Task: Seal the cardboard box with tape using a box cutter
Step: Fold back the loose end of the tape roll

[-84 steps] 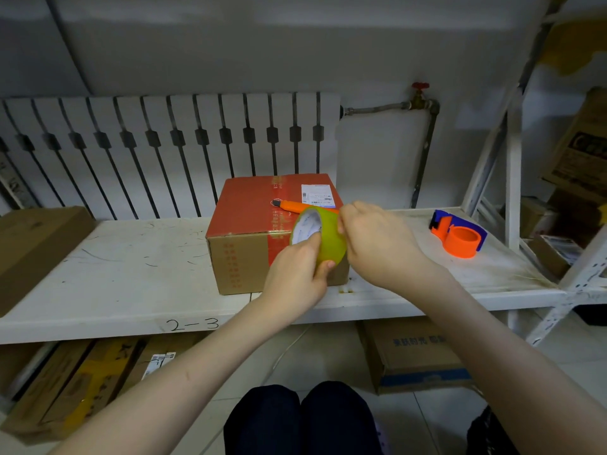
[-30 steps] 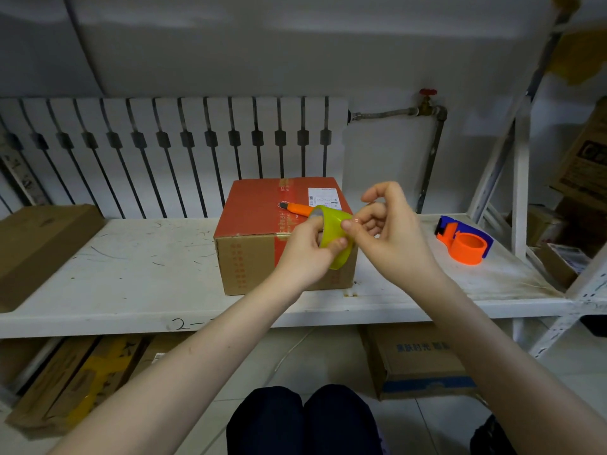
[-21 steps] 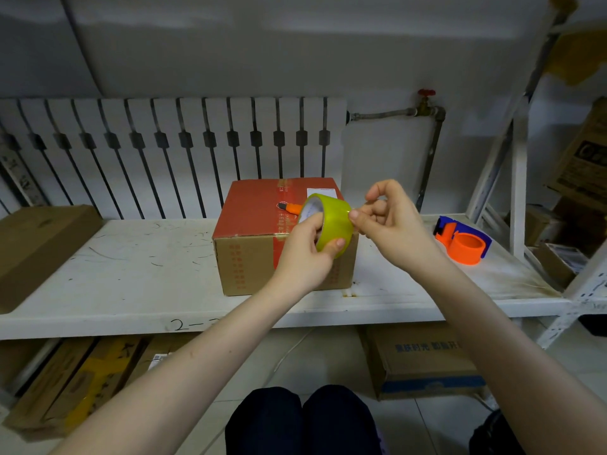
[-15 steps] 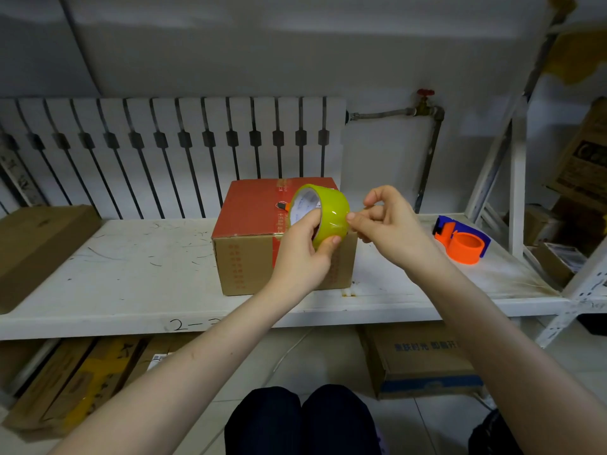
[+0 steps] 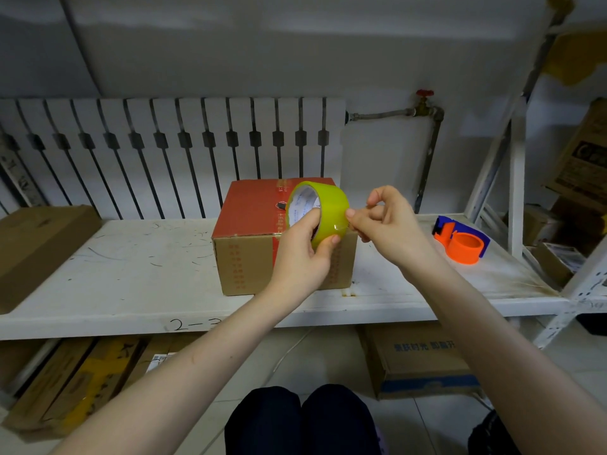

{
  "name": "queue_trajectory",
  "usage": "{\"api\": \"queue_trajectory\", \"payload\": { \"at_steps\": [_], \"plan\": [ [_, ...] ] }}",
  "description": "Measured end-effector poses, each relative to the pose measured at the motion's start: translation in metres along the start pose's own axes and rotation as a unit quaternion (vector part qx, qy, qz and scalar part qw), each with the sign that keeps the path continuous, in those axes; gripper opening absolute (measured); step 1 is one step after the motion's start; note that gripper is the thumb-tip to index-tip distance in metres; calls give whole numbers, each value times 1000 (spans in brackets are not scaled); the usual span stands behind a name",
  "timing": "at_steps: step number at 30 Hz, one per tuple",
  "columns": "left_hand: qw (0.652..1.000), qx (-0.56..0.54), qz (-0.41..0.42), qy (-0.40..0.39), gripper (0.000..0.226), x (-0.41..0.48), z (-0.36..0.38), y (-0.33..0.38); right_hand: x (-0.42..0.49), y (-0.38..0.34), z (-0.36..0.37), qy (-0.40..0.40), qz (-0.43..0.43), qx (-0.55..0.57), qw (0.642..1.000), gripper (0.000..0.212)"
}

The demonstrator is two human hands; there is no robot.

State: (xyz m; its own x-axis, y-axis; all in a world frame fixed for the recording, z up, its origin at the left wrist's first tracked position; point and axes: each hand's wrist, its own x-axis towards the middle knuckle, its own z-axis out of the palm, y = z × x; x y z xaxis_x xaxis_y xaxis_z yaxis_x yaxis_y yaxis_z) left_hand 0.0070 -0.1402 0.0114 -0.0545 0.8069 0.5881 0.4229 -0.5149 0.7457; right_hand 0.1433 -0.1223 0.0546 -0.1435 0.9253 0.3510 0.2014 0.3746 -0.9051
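A cardboard box (image 5: 249,224) with a red top stands on the white shelf (image 5: 131,274). My left hand (image 5: 303,254) holds a yellow-green roll of tape (image 5: 328,205) in front of the box's right part, thumb through its core. My right hand (image 5: 384,224) touches the roll's right side, thumb and forefinger pinched at the tape's surface. The roll hides the orange box cutter that lay on the box's top.
An orange and blue tape dispenser (image 5: 461,241) sits on the shelf to the right. A flat brown carton (image 5: 36,244) lies at the shelf's left end. A radiator (image 5: 170,152) stands behind. More cartons (image 5: 417,359) rest on the floor below, near my knees.
My left hand has lifted and turned the roll, which now covers the box cutter. My right fingers have gone on picking at the roll's right side.
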Motion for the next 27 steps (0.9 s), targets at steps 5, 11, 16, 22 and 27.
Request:
{"api": "queue_trajectory", "payload": {
  "at_steps": [5,11,16,22,27],
  "plan": [
    [1000,-6,-2,7,17,0,0,0,0,0,1,3,26,18,1000,29],
    [1000,-7,-9,13,14,-3,2,-1,4,0,-3,-1,115,16,993,33],
    [1000,-4,-1,11,16,-4,0,1,5,0,-7,4,171,43,984,34],
    [1000,-10,-26,13,15,2,-5,1,3,23,-11,57,163,130,976,25],
    [996,-48,-79,-2,25,3,-3,1,-7,31,-5,83,-171,-99,977,22]
  ]
}}
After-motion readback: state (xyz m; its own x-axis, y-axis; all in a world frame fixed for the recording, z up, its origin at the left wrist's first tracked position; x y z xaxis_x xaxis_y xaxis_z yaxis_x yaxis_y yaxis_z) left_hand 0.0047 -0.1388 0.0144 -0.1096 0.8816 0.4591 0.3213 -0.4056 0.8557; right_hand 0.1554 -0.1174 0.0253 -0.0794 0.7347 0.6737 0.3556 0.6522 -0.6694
